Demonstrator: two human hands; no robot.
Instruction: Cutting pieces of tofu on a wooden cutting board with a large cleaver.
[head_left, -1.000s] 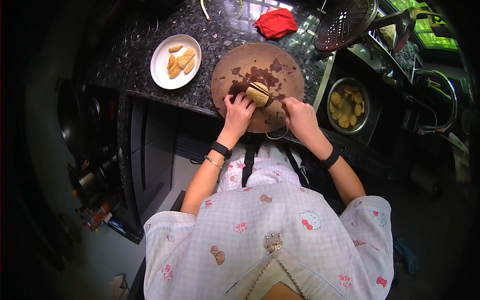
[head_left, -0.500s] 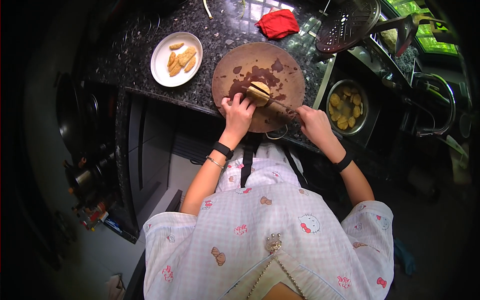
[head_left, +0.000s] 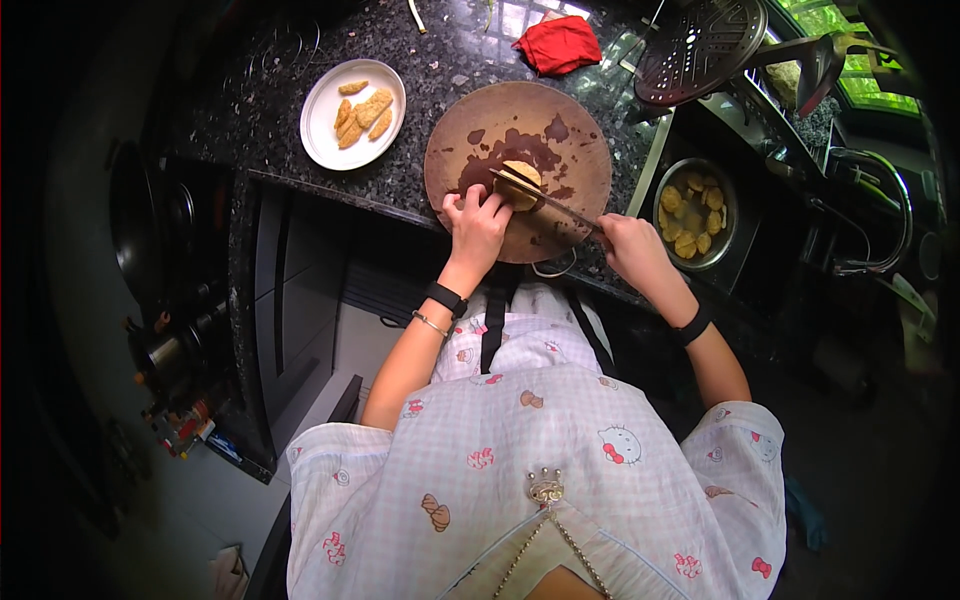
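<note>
A round wooden cutting board [head_left: 455, 130] with dark wet patches lies at the front edge of the counter. On it sits a rounded, tan piece of food [head_left: 524, 171], its exact kind unclear. My left hand [head_left: 477, 230] has bent fingers pressed against the near left side of the piece. A knife [head_left: 570, 212] is in my closed right hand [head_left: 635, 250], gripped by the handle. Its thin blade slants up and left over the food. A dark slit shows beside the blade; how deep the edge sits cannot be told.
A white plate [head_left: 313, 125] with several golden-brown pieces stands left of the board. To the right, a metal bowl [head_left: 727, 240] holds several yellowish pieces in liquid. A red cloth [head_left: 558, 45] lies behind the board. A perforated dark pan-like utensil [head_left: 700, 50] and a tap [head_left: 905, 205] are farther right.
The knife blade has tilted slightly and shows more of its flat side across the tan piece. My right hand has shifted a little; my left hand stays in place.
</note>
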